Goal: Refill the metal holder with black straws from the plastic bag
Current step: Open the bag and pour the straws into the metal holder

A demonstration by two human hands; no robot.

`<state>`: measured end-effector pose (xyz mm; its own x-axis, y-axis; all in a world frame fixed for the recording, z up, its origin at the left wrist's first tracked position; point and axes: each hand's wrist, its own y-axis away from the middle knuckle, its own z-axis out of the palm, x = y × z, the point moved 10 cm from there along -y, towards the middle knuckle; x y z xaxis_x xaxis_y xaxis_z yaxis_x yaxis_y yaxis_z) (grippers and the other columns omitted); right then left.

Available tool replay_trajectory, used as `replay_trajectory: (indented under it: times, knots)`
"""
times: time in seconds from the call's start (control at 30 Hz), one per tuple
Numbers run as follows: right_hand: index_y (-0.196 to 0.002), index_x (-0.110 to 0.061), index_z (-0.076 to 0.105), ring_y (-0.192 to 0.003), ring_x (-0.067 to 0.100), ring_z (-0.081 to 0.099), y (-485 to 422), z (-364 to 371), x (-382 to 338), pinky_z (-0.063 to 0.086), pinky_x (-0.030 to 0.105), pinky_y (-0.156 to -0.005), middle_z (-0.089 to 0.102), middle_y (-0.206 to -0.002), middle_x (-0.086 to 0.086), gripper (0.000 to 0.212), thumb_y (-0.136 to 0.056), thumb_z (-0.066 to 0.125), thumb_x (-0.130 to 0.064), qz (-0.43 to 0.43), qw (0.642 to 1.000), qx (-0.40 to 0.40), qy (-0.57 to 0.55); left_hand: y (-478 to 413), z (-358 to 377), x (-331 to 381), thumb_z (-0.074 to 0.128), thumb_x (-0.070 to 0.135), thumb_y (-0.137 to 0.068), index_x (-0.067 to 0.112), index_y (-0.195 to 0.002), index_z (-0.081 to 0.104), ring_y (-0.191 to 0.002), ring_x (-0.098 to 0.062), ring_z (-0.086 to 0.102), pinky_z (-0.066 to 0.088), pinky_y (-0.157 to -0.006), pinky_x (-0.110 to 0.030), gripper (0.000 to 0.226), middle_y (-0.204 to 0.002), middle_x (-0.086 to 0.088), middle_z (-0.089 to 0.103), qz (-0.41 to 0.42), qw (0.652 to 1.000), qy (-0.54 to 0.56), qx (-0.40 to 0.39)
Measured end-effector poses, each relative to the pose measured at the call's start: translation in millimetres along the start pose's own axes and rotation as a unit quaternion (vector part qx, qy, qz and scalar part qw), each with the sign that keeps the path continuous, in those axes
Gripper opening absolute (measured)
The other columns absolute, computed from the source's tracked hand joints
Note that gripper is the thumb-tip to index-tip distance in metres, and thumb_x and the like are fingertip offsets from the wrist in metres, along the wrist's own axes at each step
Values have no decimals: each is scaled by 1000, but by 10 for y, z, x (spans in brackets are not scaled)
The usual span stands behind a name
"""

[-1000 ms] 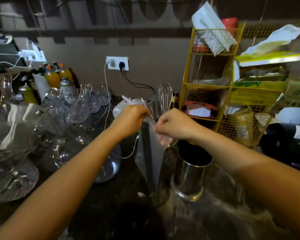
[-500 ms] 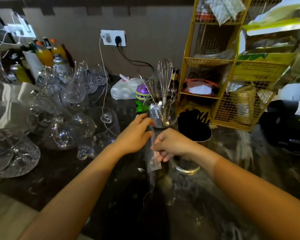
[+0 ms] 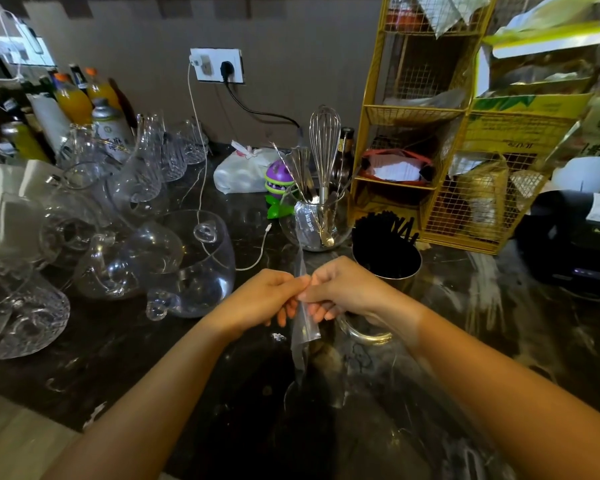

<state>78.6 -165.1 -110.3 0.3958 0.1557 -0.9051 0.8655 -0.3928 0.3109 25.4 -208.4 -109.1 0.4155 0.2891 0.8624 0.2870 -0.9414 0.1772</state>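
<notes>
dim, warm indoor light with the brightest patch at upper left. the dark glossy stone table (image 3: 499, 306) carries smeared glare, and the clear glass jugs (image 3: 174, 258) glint. wide-angle bending curves the edges; corners look soft.

A single head-worn wide-angle camera is looking forward and down from above a dark marble counter (image 3: 499, 306), with no second view sharing the scene. It is sitting close over the work: both forearms are entering from the bottom corners and filling the lower third of the frame, meeting at the left hand (image 3: 267, 299) and right hand (image 3: 343, 289) near the centre. The lens is facing the back wall, where a wall socket (image 3: 217, 65) is showing near the top. Glassware (image 3: 174, 258) is spreading along the left edge and a yellow wire rack (image 3: 413, 116) is rising on the right, its uprights leaning with the wide-angle distortion.
</notes>
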Motion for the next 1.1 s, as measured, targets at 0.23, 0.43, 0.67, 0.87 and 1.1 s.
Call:
replay_trajectory:
  times: [0.23, 0.43, 0.67, 0.87, 1.1]
  knots:
    - [-64, -14, 64, -40, 1, 54, -24, 30, -9, 36, 10, -41, 61, -48, -6, 13, -74, 69, -7, -19, 1000, 7, 18, -18, 98, 48, 38, 37, -90, 24, -60, 59, -46, -4, 50, 35, -40, -13, 39, -53, 8, 56, 26, 999, 33, -32]
    - [-60, -13, 59, -36, 1, 51, -47, -46, -12, 31, 8, -36, 60, -52, -1, 18, -72, 72, -12, -21, 999, 22, -25, -81, 78, 61, 37, 34, -91, 21, -64, 63, -45, -4, 50, 34, -38, -12, 40, -59, 2, 59, 31, 996, 73, -35]
    - [-58, -17, 57, -41, 1, 51, -47, -90, -65, 35, 10, -40, 57, -49, -5, 21, -76, 68, -21, -56, 991, 24, -116, -157, -1, 99, 42, 29, -87, 11, -65, 58, -39, -6, 39, 30, -37, -14, 33, -47, 2, 50, 43, 982, 182, -24]
    - [-60, -20, 61, -53, 8, 53, -18, -86, -79, 39, 14, -48, 60, -51, -6, 17, -70, 65, -32, -76, 974, 1, -215, -174, 44, 175, 49, 34, -74, 17, -51, 48, -35, -5, 36, 31, -36, -13, 29, -39, 6, 44, 50, 946, 319, -26]
    - [-64, -11, 62, -57, 10, 65, 18, -93, -195, 50, 16, -58, 68, -58, 0, 15, -71, 61, -25, -116, 944, -23, -309, -166, -18, 284, 48, 26, -76, 16, -49, 45, -36, -8, 37, 32, -38, -14, 29, -39, 4, 45, 86, 929, 360, -9]
